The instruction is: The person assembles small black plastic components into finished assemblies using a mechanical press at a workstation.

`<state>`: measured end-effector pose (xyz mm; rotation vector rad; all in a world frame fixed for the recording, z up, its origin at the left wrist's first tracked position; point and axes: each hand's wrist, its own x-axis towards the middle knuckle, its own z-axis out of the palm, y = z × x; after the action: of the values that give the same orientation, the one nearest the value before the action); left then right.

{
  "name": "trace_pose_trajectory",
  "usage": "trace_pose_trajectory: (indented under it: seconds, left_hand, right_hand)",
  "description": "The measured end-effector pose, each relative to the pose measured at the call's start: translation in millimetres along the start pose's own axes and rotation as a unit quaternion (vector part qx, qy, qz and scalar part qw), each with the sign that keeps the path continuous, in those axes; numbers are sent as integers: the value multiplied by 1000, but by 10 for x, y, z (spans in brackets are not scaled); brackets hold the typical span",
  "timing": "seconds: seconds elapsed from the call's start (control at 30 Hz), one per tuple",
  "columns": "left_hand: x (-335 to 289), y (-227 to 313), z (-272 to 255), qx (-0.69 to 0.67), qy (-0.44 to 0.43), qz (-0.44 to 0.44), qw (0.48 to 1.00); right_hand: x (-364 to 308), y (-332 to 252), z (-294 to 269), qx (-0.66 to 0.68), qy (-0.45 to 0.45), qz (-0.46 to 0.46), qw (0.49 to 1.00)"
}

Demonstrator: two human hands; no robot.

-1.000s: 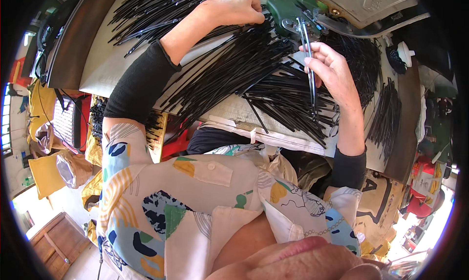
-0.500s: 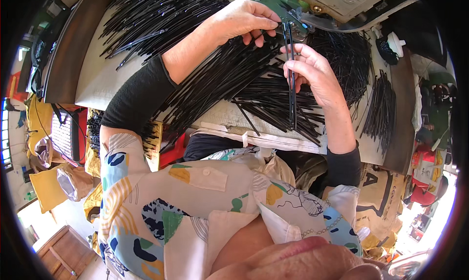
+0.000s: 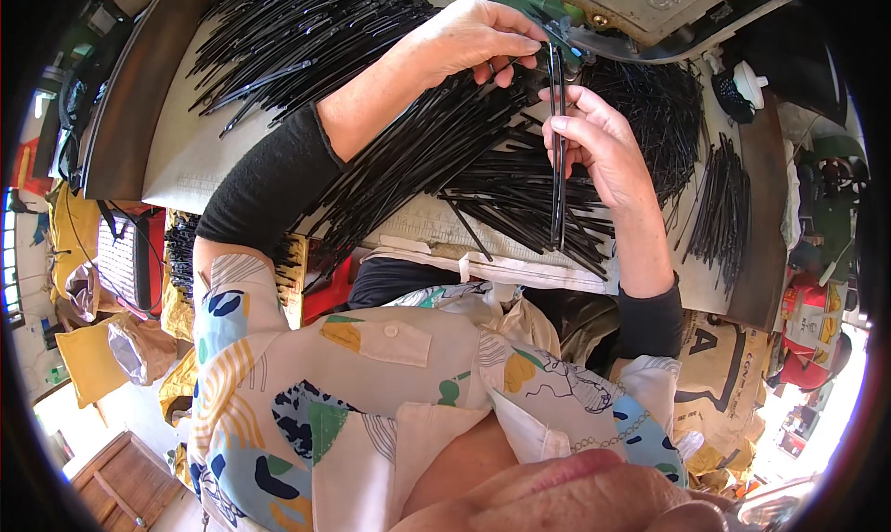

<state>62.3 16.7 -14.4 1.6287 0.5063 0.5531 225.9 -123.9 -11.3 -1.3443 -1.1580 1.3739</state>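
Observation:
A long thin black strip (image 3: 558,152) stands nearly upright in my right hand (image 3: 603,147), which pinches it at mid-length. My left hand (image 3: 478,36) grips the strip's top end beside a green metal machine (image 3: 640,12) at the table's far edge. Heaps of the same black strips (image 3: 436,152) cover the pale table (image 3: 200,161) under and around both hands.
Another pile of black strips (image 3: 288,31) lies far left; a smaller bundle (image 3: 719,207) lies right of my right arm. A white knob (image 3: 750,82) sits near the machine. Yellow sacks (image 3: 74,346) and a printed sack (image 3: 715,365) stand below the table edge.
My left hand moved right from the pile to the top of the strip. My right hand turned the strip more upright and brought it under the machine.

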Motion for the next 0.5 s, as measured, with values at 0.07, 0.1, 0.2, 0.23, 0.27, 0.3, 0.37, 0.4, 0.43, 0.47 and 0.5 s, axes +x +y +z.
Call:
trace_pose_trajectory:
  seconds: [0.07,0.1,0.2,0.23,0.27,0.3,0.37,0.4,0.43,0.47,0.5]
  left_hand:
    - [16,8,6,3,3,5,1000]
    - [29,4,6,9,5,8,1000]
    - [81,16,53,13,5,20,1000]
    - [86,7,51,12,9,25,1000]
    - [89,-4,48,12,10,26,1000]
    - [93,-15,47,20,8,33,999]
    - [96,-12,55,27,4,40,999]
    - [95,-4,62,27,6,40,999]
    - [92,-2,65,28,8,39,999]
    - [96,-6,64,28,8,39,999]
    - [105,-15,62,29,7,40,999]
  right_hand:
    - [-3,2,-5,3,5,1,1000]
    - [0,4,-8,8,10,2,1000]
    - [-27,-7,-59,26,7,7,1000]
    - [-21,-10,-55,26,6,6,1000]
    - [-19,-12,-46,30,6,8,1000]
    - [-14,-16,-43,34,5,10,999]
    - [-13,-9,-51,34,8,8,999]
    - [-12,-2,-57,35,10,7,999]
    - [-7,9,-57,35,10,7,999]
    - [0,20,-57,37,9,3,999]
    - [6,28,-56,40,9,-1,999]
